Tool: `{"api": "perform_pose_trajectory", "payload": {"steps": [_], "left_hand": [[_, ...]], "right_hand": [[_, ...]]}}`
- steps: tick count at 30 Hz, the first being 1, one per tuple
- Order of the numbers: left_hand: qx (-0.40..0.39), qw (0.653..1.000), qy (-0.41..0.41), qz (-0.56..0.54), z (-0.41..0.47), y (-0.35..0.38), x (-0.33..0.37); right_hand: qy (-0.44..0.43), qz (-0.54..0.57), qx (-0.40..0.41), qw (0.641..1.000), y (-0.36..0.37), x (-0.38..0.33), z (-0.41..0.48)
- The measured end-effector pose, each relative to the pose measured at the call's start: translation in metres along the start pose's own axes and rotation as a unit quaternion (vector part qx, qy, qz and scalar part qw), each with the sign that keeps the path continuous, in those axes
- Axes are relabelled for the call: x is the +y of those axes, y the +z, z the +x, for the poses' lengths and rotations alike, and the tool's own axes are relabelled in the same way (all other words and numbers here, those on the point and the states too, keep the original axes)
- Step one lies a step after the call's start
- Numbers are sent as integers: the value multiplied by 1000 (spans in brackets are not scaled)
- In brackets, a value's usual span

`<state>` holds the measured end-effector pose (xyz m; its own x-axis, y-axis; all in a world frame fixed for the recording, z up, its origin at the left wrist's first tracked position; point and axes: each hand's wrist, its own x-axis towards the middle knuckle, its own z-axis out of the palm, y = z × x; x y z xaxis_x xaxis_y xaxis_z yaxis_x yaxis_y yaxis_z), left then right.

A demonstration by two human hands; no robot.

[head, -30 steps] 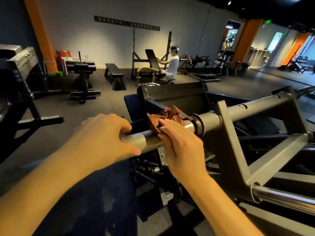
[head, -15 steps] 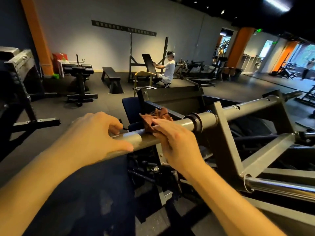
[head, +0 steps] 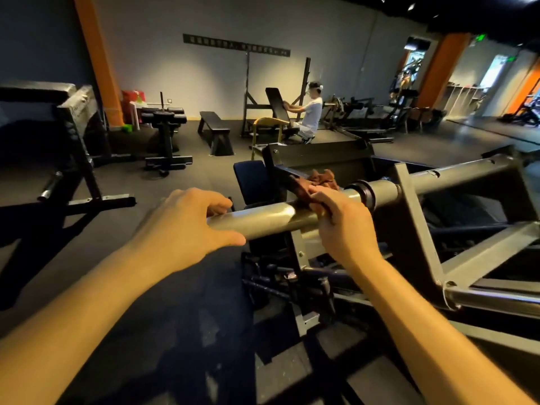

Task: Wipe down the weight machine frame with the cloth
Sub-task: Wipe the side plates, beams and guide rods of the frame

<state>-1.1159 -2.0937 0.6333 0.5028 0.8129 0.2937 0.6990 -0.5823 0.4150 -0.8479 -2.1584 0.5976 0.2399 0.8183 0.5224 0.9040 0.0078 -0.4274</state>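
Bracing bar (head: pixel 263 219) left end with left hand (head: pixel 187 226), fingers curled over bar. Wiping mid-bar with right hand (head: pixel 344 226), fingers clamping cloth (head: pixel 317 182) against bar, just left of collar (head: pixel 363 192). Next likely requiring sliding cloth along frame (head: pixel 415 223), maintaining pressure.

The right hand (head: pixel 344 229) has slid the cloth (head: pixel 318 179) right along the bar (head: pixel 271 217), toward the collar (head: pixel 365 194). The left hand (head: pixel 187 226) has shifted left, baring more bar between them.
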Motion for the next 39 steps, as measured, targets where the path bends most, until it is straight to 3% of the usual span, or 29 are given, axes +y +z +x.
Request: {"api": "perform_pose_trajectory", "payload": {"steps": [2,4,9,11,16,19,26,32,34,36,39], "left_hand": [[-11,1000,6,5,-3,-4,-13],[-35,999,18,-15,-1,-8,-26],[-64,982,103,-145,24,-13,-47],[-90,971,130,-178,34,-15,-56],[-215,939,180,-199,53,-17,-77],[-250,921,193,-227,59,-18,-87],[-303,898,187,-256,62,-29,-121],[-360,879,213,-227,81,-31,-114],[-367,876,216,-227,87,-29,-113],[-381,868,221,-228,91,-27,-111],[-403,856,240,-217,101,-27,-110]], "right_hand": [[77,-39,32,996,-11,20,10],[95,-48,60,993,-3,5,9],[-40,13,42,998,48,-99,-44],[-43,22,47,998,46,-108,-44],[141,-130,89,977,24,-70,13],[199,-92,99,971,36,-94,18],[116,85,82,986,69,-203,-44],[192,-59,69,977,40,-139,12],[216,-34,96,971,44,-129,17],[214,19,58,975,50,-153,2],[131,80,-30,988,54,-182,-21]]}}
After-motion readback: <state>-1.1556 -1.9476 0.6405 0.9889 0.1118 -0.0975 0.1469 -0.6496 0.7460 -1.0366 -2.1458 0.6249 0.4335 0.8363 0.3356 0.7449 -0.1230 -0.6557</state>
